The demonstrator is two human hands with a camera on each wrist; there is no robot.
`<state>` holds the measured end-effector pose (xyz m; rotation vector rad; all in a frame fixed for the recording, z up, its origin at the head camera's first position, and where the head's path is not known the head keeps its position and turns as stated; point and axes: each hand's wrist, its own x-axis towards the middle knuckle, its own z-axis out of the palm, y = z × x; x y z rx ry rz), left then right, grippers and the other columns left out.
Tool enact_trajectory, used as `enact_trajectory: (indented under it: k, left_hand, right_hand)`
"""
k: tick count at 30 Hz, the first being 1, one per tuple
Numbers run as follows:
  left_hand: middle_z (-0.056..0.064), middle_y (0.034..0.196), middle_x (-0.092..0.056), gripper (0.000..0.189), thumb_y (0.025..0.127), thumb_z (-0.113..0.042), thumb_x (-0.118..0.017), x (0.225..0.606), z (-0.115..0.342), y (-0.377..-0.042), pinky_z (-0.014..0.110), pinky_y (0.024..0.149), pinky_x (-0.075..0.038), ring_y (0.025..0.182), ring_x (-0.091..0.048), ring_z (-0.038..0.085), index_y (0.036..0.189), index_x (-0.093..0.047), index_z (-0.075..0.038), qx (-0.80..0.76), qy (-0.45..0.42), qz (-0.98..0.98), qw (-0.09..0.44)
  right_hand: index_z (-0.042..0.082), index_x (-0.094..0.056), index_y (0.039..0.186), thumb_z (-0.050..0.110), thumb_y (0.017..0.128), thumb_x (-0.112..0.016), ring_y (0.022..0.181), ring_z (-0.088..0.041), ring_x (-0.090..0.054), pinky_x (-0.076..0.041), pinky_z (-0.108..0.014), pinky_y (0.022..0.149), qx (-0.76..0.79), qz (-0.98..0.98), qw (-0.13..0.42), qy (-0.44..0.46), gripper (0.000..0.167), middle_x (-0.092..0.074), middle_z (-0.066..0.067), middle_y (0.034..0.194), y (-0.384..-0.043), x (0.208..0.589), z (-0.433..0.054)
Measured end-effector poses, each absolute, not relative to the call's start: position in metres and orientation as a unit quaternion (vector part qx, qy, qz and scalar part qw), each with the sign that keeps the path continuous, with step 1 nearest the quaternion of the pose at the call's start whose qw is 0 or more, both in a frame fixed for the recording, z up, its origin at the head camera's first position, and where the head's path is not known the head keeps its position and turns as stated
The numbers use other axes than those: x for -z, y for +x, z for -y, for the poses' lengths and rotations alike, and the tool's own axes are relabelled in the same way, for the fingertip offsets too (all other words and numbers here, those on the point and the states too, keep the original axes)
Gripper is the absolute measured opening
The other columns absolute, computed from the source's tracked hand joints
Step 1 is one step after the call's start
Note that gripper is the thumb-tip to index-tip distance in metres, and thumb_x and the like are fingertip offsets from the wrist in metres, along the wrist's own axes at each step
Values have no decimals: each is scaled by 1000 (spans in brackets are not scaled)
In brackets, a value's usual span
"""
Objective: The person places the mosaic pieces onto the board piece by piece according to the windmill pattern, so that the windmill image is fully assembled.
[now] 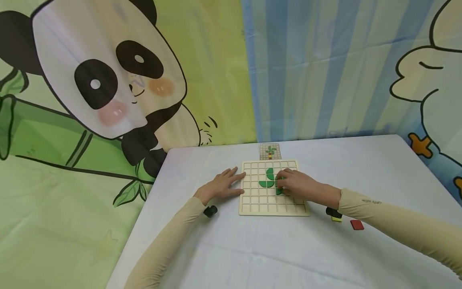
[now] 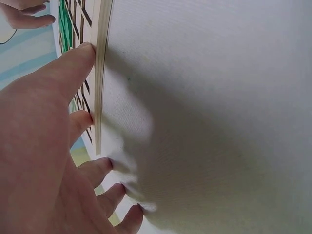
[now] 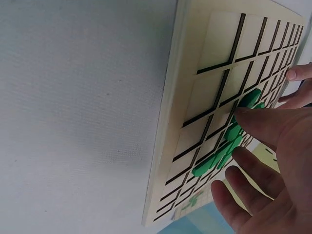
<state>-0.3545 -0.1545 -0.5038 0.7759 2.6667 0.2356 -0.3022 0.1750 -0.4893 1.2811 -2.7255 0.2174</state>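
Note:
A pale wooden grid board [image 1: 252,206] lies on the white table. Green rounded pieces [image 1: 266,184] sit in its squares, grouped about the middle. My left hand [image 1: 224,184] is spread at the board's left side, its thumb and index fingertip touching the edge, other fingertips on the table. Over the green pieces, my right hand [image 1: 297,184] has thumb and fingers bent down around a green piece [image 3: 233,131]. In the right wrist view, that piece shows between thumb and index fingertip. The right hand hides part of the pattern in the head view.
Behind the board lies a small pattern card [image 1: 265,152] with a green pinwheel drawing. A red square tile [image 1: 357,224] and a yellow tile [image 1: 337,219] lie right of the board, near the right sleeve. A printed cloth backdrop [image 1: 223,80] stands behind the table.

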Motion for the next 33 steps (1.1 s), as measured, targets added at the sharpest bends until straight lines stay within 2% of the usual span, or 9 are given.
enact_trajectory:
  k: [4,10,15,19,23,26,30,33]
  left_hand:
    - [9,175,-10,76,101,-64,-51,504,155,-355,62,126,-19,161,-9,36,166,-24,-35,-82,274,-943,174]
    - [9,175,-10,77,101,-65,-51,504,158,-354,62,126,-18,162,-9,36,166,-24,-35,-87,274,-943,169]
    - [10,175,-10,77,101,-64,-52,503,157,-354,63,126,-18,161,-9,38,166,-24,-33,-93,279,-940,171]
    - [10,175,-11,76,102,-62,-53,502,157,-354,63,126,-18,161,-9,38,166,-25,-33,-93,276,-941,172]
    - [10,175,-10,76,102,-61,-54,501,155,-352,64,126,-17,161,-9,38,166,-25,-32,-98,276,-940,177]
    - [10,175,-10,77,101,-62,-54,502,155,-352,64,126,-17,161,-9,38,166,-25,-32,-97,278,-939,179]
    - [10,175,-10,77,101,-63,-53,503,154,-353,64,126,-18,161,-9,38,166,-24,-32,-93,279,-939,178]
    - [10,175,-10,77,101,-63,-52,503,155,-353,63,126,-18,161,-9,38,166,-24,-33,-87,277,-941,175]
  right_hand:
    - [14,-76,100,5,91,-78,109,-32,-64,-58,-44,86,-84,896,54,433,13,-67,-14,118,-301,488,-178]
    - [14,-76,115,6,91,-78,119,-36,-62,-56,-49,96,-62,880,54,468,24,-64,-16,129,-296,483,-180]
    - [12,-74,116,1,92,-75,118,-36,-62,-56,-49,95,-83,888,68,447,26,-65,-17,128,-296,463,-196]
    - [11,-74,111,-2,92,-73,112,-34,-65,-57,-48,92,-116,914,68,383,23,-69,-14,121,-297,446,-229]
    - [12,-75,101,0,92,-74,104,-32,-65,-58,-48,89,-101,946,16,307,15,-71,-10,112,-292,442,-275]
    - [12,-76,102,7,92,-77,101,-32,-64,-59,-48,86,-88,960,-42,262,11,-70,-10,110,-283,449,-309]
    - [14,-75,108,24,87,-84,107,-35,-61,-61,-49,86,-118,962,-110,220,25,-68,-12,116,-266,461,-340]
    - [20,-74,108,30,82,-88,112,-37,-60,-61,-47,86,-143,959,-123,213,31,-66,-11,121,-256,473,-353]
